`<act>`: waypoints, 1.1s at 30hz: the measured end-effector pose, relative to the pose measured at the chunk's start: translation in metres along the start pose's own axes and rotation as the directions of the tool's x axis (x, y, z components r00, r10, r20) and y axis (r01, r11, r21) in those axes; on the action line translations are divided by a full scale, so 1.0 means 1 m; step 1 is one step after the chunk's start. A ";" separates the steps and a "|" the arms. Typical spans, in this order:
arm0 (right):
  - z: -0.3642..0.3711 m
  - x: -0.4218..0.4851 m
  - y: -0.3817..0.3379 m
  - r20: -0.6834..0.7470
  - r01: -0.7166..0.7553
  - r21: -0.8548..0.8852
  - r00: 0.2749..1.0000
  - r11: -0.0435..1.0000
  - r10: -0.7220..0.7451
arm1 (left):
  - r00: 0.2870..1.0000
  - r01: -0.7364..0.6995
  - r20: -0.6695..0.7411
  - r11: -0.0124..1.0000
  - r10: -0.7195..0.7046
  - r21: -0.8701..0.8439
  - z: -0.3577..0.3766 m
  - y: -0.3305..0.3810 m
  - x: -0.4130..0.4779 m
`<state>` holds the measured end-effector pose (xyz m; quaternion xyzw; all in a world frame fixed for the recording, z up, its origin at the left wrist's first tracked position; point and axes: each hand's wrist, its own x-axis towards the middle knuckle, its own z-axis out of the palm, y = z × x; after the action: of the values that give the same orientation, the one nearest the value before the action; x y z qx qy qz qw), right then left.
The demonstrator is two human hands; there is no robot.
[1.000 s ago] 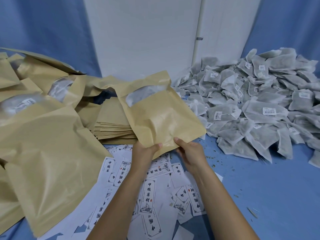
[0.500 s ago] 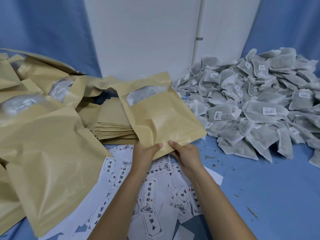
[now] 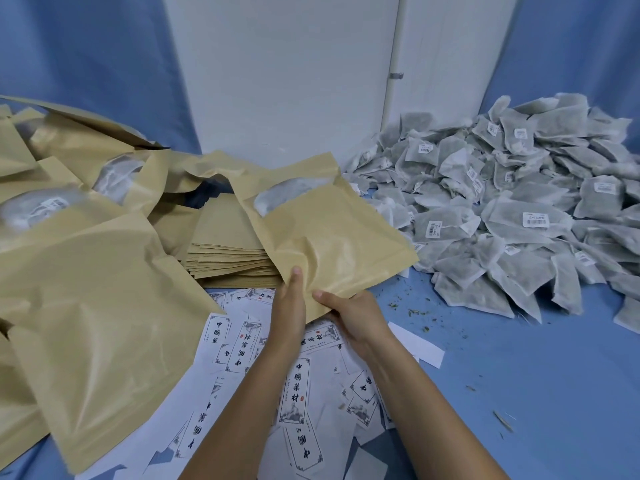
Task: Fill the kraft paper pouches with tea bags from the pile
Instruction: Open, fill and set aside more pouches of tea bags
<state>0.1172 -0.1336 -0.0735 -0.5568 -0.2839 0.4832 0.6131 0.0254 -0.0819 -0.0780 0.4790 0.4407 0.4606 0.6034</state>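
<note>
- Hovers tilted just left of the pile of tea bags: one paper pouch, clear window at the far end, near edge toward the body.
- Pinches that near edge with the left hand, thumb on top, fingers hidden beneath the paper.
- Grips the same edge with the right hand on the side closer to the pile, thumb over, fingers curled under; hands almost touching.
- Looks light and thin: crinkly paper, buckling under the thumbs, probably smooth and a little slippery, easy to crease.
- Best taken by the two layers of the mouth, one per hand, and pulled apart; cannot tell which end opens.
- Tea bags: soft, limp, light, prone to shedding crumbs; better scooped by the body than by a corner.
- Further left of the pile: a stack of flat pouches, then filled pouches; printed labels left of it, nearer the body.
</note>
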 end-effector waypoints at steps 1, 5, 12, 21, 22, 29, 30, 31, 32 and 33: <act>0.002 -0.001 -0.001 -0.014 0.012 -0.023 1.000 1.000 -0.012 | 1.000 0.007 0.001 1.000 -0.007 0.005 0.001 0.000 0.000; 0.001 0.003 0.006 -0.016 0.024 0.032 1.000 0.999 -0.023 | 1.000 -0.006 0.003 1.000 0.006 -0.006 -0.001 -0.001 0.002; 0.008 0.002 0.014 0.020 -0.008 -0.039 1.000 0.999 0.009 | 0.999 0.037 0.039 0.998 -0.035 -0.052 -0.002 -0.004 0.002; -0.004 0.008 -0.001 -0.199 0.092 0.217 0.979 0.972 -0.048 | 0.999 -0.050 0.005 0.995 0.050 0.087 -0.006 0.002 0.001; -0.005 0.009 -0.001 -0.249 0.113 0.177 0.966 0.978 -0.066 | 0.999 -0.049 0.008 0.995 0.048 0.089 -0.006 0.002 0.000; -0.003 0.012 -0.003 -0.221 0.111 0.281 0.974 0.953 -0.048 | 0.988 -0.126 -0.070 0.981 0.137 0.148 -0.006 0.003 -0.003; -0.005 0.013 -0.004 -0.241 0.138 0.337 0.969 0.931 -0.057 | 0.987 -0.143 -0.054 0.978 0.152 0.150 -0.007 0.004 -0.004; -0.008 0.014 -0.006 -0.245 0.157 0.383 0.967 0.910 -0.064 | 0.984 -0.159 -0.049 0.974 0.169 0.160 -0.008 0.005 -0.005; -0.010 0.015 -0.007 -0.224 0.161 0.417 0.972 0.895 -0.070 | 0.982 -0.169 -0.057 0.969 0.182 0.179 -0.010 0.007 -0.004; -0.012 0.015 -0.010 -0.182 0.149 0.449 0.981 0.881 -0.073 | 0.978 -0.178 -0.070 0.964 0.195 0.200 -0.013 0.009 -0.002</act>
<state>0.1363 -0.1240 -0.0698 -0.4151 -0.1427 0.4545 0.7751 0.0113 -0.0805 -0.0711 0.5535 0.4624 0.4916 0.4881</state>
